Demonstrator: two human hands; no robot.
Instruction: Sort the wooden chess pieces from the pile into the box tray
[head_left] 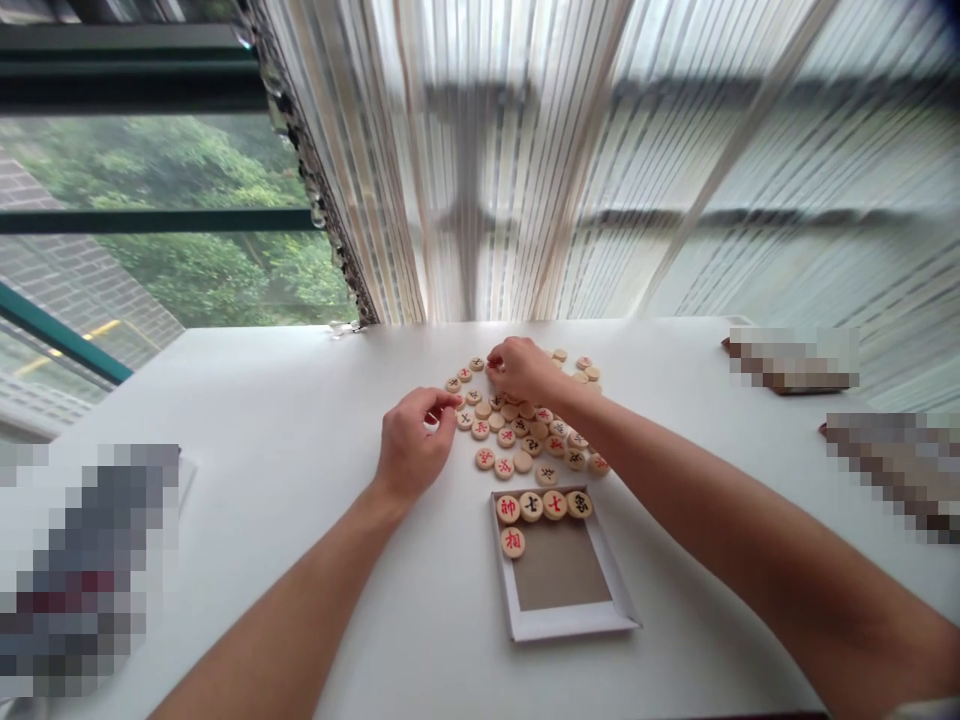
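Several round wooden xiangqi pieces [506, 437] with red or black characters lie scattered on the white table; some show a plain face. My left hand [417, 440] is at the left edge of the pile, thumb and fingertips closed at a xiangqi piece [460, 402] that is partly hidden. Reaching over the far side of the pile, my right hand [523, 371] has its fingers curled together; whatever is between them is hidden. Nearer to me lies a shallow white open box [564, 622], with a row of several pieces along its far side and one red-marked piece [513, 542] below them at the left.
The white table [262, 450] reaches to a window and a string curtain [480, 180]. A blurred-out flat object [90, 570] lies at the left. Two brown-edged, partly blurred objects [795, 365] are at the right. My right forearm crosses the pile's right side.
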